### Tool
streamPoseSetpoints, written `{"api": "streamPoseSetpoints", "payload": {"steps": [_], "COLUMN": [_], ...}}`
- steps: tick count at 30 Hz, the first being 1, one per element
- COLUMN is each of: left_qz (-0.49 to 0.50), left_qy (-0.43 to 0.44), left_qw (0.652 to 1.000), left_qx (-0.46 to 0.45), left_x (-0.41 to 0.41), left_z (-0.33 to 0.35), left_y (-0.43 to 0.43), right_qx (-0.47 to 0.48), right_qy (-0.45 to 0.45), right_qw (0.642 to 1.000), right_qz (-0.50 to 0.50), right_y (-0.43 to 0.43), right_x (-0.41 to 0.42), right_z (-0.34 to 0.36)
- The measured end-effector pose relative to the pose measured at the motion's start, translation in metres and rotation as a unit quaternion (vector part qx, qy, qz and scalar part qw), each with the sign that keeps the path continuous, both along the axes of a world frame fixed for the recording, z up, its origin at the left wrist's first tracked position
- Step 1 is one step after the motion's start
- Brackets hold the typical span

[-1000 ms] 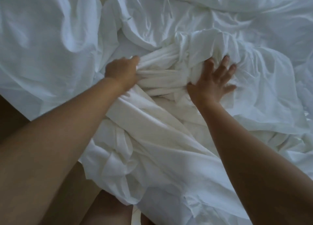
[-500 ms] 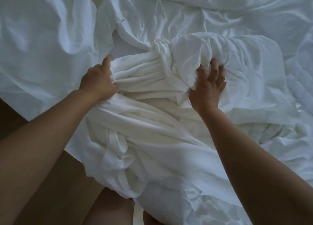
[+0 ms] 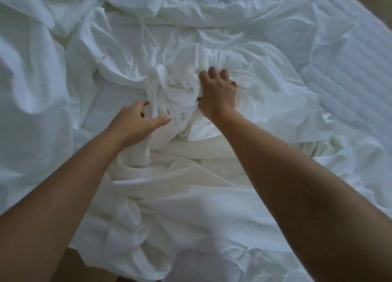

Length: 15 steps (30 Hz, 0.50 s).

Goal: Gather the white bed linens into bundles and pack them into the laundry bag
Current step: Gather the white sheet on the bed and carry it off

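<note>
R hand [image 3: 218, 95] clutched wad [image 3: 176, 88], fingers curled in; L hand [image 3: 135, 122] spread, needed to rake slack [image 3: 163, 137] under its fingers inward.

The right grip [image 3: 218, 93] clutches the bunched sheet [image 3: 176, 88] on the mattress [image 3: 350, 80]; the left grip [image 3: 135, 122], loosely open, touches the bunch from the other side.

A quilted mattress [image 3: 350, 73] shows upper right, brown floor [image 3: 89, 271] lower left.

No writing, label, brand or number can be read on the white bed linens [image 3: 191, 197].
</note>
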<state>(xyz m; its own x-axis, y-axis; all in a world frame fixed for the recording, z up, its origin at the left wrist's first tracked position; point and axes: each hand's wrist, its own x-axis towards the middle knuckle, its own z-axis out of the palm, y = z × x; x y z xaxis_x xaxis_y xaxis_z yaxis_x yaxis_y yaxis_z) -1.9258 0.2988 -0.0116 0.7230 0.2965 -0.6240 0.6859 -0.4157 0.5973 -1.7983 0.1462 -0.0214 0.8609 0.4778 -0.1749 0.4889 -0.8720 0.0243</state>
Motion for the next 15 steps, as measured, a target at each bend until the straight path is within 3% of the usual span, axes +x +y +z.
{"api": "streamPoseSetpoints", "payload": {"steps": [5,7,9,12,15], "left_qz": [0.141,0.16,0.156,0.054,-0.074], "left_qy": [-0.074,-0.058,-0.03,-0.015,-0.021], "left_qw": [0.983,0.976,0.973,0.981,0.991], "left_qx": [-0.095,-0.135,-0.166,-0.186,-0.105], "left_x": [0.052,0.063,0.059,0.039,0.011], "left_z": [0.006,0.004,0.002,-0.001,0.008], "left_y": [-0.005,-0.019,-0.041,-0.075,-0.108], "right_qx": [0.158,0.231,0.242,0.228,0.189], "right_qy": [0.013,0.038,0.069,0.159,0.238], "right_qw": [0.987,0.972,0.964,0.946,0.926], "right_qz": [0.0,-0.037,-0.085,-0.164,-0.225], "right_y": [-0.037,-0.069,-0.106,-0.149,-0.172], "right_x": [-0.033,-0.069,-0.116,-0.173,-0.204], "right_z": [0.021,0.024,0.015,-0.004,0.002]}}
